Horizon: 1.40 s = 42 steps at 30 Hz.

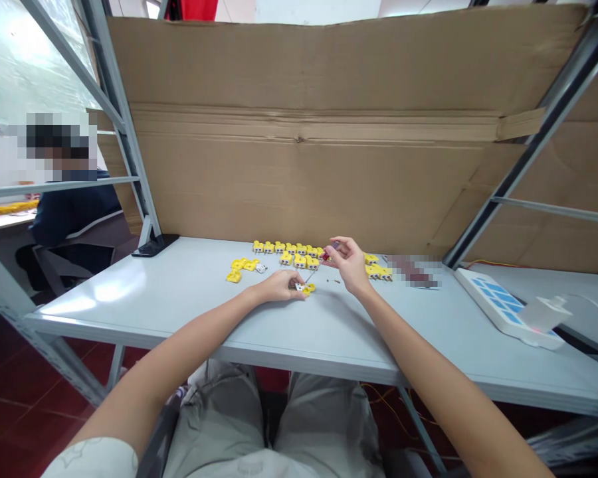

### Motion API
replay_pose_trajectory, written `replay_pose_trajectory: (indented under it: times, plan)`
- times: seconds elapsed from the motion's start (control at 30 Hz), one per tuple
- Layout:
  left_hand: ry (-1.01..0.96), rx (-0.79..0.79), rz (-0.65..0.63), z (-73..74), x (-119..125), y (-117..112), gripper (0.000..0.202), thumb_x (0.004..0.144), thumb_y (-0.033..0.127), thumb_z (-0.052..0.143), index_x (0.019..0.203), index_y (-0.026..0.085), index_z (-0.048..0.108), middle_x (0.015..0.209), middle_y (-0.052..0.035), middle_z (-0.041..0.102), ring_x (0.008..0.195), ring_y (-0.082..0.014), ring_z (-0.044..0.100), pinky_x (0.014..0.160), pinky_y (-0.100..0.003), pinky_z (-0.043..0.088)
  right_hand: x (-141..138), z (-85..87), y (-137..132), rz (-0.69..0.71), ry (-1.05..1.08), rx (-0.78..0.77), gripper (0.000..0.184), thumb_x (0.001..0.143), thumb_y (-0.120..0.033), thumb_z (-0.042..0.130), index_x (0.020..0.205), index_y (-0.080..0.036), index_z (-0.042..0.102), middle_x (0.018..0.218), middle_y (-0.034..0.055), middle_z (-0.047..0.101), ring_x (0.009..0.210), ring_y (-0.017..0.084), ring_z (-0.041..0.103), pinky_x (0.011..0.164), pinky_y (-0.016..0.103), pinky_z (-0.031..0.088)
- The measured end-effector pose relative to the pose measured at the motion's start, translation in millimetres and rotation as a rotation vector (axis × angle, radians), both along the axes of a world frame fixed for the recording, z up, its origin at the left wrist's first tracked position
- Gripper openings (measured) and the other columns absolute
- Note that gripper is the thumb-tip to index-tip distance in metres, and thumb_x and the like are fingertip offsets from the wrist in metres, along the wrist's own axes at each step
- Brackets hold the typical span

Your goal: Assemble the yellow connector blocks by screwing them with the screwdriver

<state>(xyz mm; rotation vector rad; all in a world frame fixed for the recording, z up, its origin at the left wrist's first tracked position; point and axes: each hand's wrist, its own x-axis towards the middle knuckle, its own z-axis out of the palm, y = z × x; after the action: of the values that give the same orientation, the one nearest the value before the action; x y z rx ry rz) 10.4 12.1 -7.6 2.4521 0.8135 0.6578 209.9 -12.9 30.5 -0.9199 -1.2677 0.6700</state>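
My left hand [280,286] is closed around a small yellow-and-white plastic piece [307,289] on the table, its thumb and fingers pinching the white side. In my right hand [349,264] is a screwdriver [325,256] with a reddish handle, its thin shaft slanting down to the left towards that piece. Whether the tip touches it, I cannot tell. Behind both hands stand rows of similar yellow pieces [300,261] with white undersides. Left of my left hand lies a loose group of yellow parts [237,265] beside a white part [262,269].
Tiny dark bits [337,281] lie near my right hand. A white power strip [498,302] with a plugged-in charger [545,312] occupies the table's right side. Cardboard [303,179] walls the back, between grey metal posts [124,126]. Another person [74,212] sits beyond the left post.
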Motion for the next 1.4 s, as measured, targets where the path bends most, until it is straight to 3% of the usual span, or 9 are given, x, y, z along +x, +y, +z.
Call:
replay_pose_trajectory:
  times: [0.47,0.7,1.4]
  plan:
    - [0.000,-0.003,0.016,1.4,0.9,-1.5,0.035,0.072,0.040,0.074,0.095,0.015,0.066,0.088,-0.0051,0.068,0.080,-0.0179,0.061,0.073,-0.027,0.046,-5.1,2.9,-5.6,0.006,-0.004,0.016,0.039,0.067,-0.046,0.072,0.092,-0.025,0.052,0.074,-0.0013,0.057,0.073,0.020,0.065,0.068,0.041,0.061]
    - [-0.051,-0.045,0.010,-1.6,0.1,0.5,0.043,0.070,0.037,0.077,0.103,0.014,0.062,0.088,-0.0055,0.067,0.083,-0.0178,0.061,0.077,-0.028,0.046,-6.7,5.0,-9.1,0.014,0.003,0.016,0.038,0.067,-0.045,0.072,0.092,-0.025,0.053,0.074,-0.0014,0.057,0.075,0.021,0.064,0.068,0.041,0.061]
    - [-0.024,-0.042,0.006,1.9,-0.8,-3.0,0.036,0.072,0.041,0.073,0.095,0.016,0.063,0.090,-0.0050,0.067,0.083,-0.0178,0.060,0.076,-0.027,0.046,-6.1,3.8,-7.3,0.030,0.006,0.026,0.040,0.065,-0.046,0.074,0.092,-0.025,0.054,0.076,-0.0018,0.058,0.070,0.018,0.064,0.066,0.040,0.060]
